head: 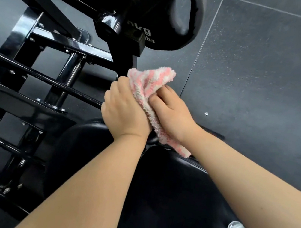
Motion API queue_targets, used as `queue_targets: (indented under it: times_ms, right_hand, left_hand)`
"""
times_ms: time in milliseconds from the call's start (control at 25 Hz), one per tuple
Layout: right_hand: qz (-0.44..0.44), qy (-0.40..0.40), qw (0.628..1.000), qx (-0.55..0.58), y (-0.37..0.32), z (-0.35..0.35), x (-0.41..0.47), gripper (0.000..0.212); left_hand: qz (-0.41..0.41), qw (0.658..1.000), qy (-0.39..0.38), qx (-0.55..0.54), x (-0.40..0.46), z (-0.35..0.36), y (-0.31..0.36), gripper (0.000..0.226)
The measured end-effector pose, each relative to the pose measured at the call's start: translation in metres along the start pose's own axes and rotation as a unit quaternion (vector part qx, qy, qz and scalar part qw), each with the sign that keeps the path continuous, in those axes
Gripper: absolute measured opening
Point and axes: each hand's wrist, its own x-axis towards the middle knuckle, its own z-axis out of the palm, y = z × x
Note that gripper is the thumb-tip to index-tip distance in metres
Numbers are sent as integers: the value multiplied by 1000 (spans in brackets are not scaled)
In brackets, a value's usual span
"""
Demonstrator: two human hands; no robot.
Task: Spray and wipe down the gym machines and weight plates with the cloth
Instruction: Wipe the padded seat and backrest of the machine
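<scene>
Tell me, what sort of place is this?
Most likely a gym: a black weight plate marked in kg hangs on a black steel machine frame, above speckled rubber flooring.

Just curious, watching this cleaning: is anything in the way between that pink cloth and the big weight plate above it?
Nothing visible blocks it. Both hands, left hand and right hand, hold the pink-and-white cloth just below the weight plate, beside the black post.

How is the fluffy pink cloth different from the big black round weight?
The cloth is pink and white; the weight plate is black. The cloth looks fluffy and crumpled, the weight plate smooth, shiny and hard-looking. The cloth is held between the left hand and right hand, while the weight plate hangs on the machine above, untouched.
</scene>
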Motion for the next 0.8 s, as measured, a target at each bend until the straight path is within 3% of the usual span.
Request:
queue_targets:
  times_ms: [80,160,240,360,520,600,760,800]
  right_hand:
    - [-28,-25,989,-140,7,0,13,24]
    - [20,-90,974,-209,-6,-6,31,32]
    - [60,-182,952,-238,-20,-9,49,38]
    - [133,-247,940,-192,-20,-12,67,31]
    - [190,-250,943,-108,-1,-15,76,30]
    - [275,-234,931,-51,15,-17,77,37]
    - [340,-199,913,-101,51,-27,76,31]
    - [368,-189,904,-110,55,-30,74,38]
  left_hand:
    - [-8,1000,19,-16,0,1,1,19]
    - [-1,999,44,-31,-1,2,1,29]
    - [8,997,70,-40,-3,2,1,46]
    - [-2,996,74,-43,-3,2,1,51]
    - [-5,998,53,-39,-3,4,-2,31]
    - [-18,998,44,-41,-2,4,-3,27]
    - [-30,998,42,-35,-1,4,-2,30]
    - [-28,998,42,-34,-1,5,-3,30]
